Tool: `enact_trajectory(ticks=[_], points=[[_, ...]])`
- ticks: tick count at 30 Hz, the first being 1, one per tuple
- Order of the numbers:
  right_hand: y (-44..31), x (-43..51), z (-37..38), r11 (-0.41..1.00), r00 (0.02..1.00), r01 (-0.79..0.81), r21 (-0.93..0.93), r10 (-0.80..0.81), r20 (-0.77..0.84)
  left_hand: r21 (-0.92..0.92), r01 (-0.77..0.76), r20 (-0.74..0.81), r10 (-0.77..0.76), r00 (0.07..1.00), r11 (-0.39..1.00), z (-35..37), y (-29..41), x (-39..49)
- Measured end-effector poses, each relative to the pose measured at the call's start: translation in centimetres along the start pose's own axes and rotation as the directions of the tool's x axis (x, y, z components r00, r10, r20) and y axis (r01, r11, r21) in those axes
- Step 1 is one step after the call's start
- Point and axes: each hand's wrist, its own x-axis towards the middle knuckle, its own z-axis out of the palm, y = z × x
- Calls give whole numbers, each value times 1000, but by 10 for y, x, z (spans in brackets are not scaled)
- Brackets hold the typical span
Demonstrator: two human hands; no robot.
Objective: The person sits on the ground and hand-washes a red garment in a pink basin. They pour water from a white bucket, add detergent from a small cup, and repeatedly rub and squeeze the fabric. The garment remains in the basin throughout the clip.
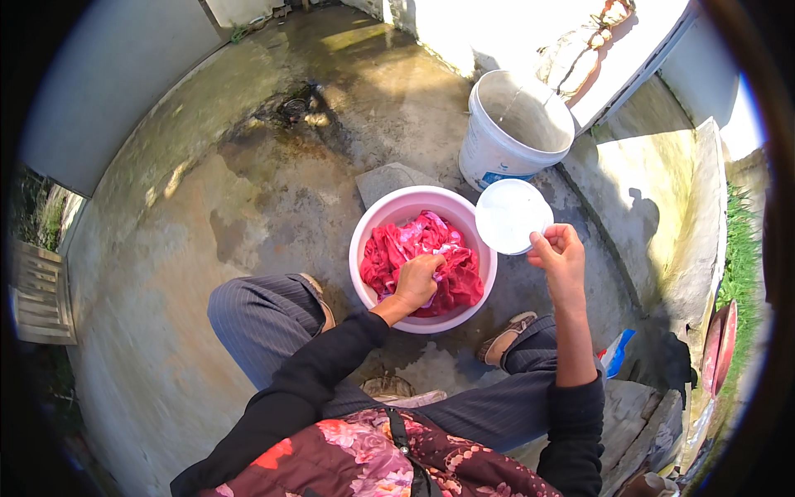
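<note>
A pink plastic basin sits on the wet concrete in front of me, between my feet. Crumpled red cloth with pale pink and white patches fills much of it. My left hand reaches over the near rim, its fingers curled into the cloth; the fingertips are partly hidden. To the right of the basin, my right hand pinches the rim of a round white plastic container. The container is held up near the basin's right rim, its bright face towards me; its depth is hard to judge.
A tall white plastic bucket stands beyond the basin, beside a pale wall. A flat grey slab lies behind the basin. A drain lies farther off. A low concrete ledge runs along the right; a blue-and-white packet is near my right knee.
</note>
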Motion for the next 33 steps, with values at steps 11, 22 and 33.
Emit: enact_trajectory(ticks=[11,22,33], points=[[1,1,-8,999,999,-39,16,39,-29,12,97,-68,-96,993,995,-17,-69,60],[-1,2,-5,999,998,-51,-5,51,-38,439,171,109,-241,964,882,24,-145,62],[-2,3,2,999,999,-35,6,35,-35,408,-324,438,129,890,854,6,-68,43]])
